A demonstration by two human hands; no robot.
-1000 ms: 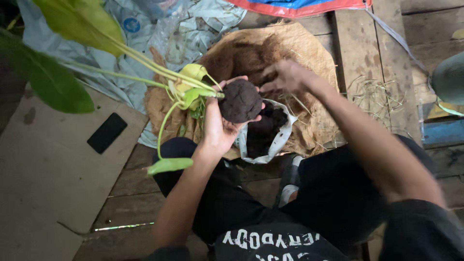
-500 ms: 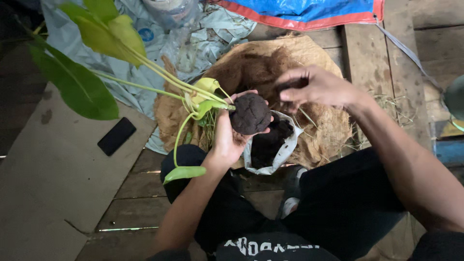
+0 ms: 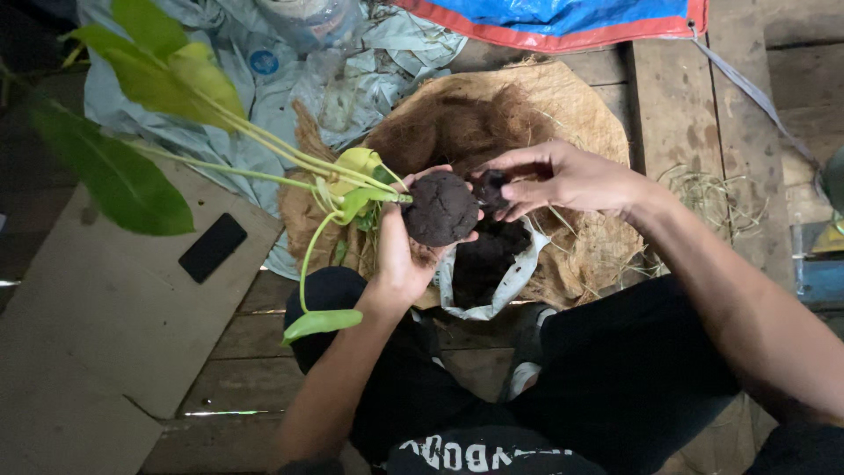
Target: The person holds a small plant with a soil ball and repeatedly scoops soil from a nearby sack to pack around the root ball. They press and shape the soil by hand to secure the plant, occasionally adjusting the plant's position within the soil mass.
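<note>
Left hand (image 3: pixel 400 255) cups soil ball (image 3: pixel 440 208) at plant (image 3: pixel 211 132) base, stems tilted clear leftward. Right hand (image 3: pixel 563 180) fingers pinch dark soil clump (image 3: pixel 492 186) just beside ball, above open soil bag (image 3: pixel 492 268) catching crumbs.

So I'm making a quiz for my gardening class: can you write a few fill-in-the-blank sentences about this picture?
1. The left hand holds a round ball of dark ____ at the base of the plant.
2. The right hand pinches a small clump of soil just above the white ____ of soil.
3. A black phone lies on a sheet of ____.
4. The plant's stems point toward the ____ side of the picture.

Missing words: soil; bag; cardboard; left
</note>
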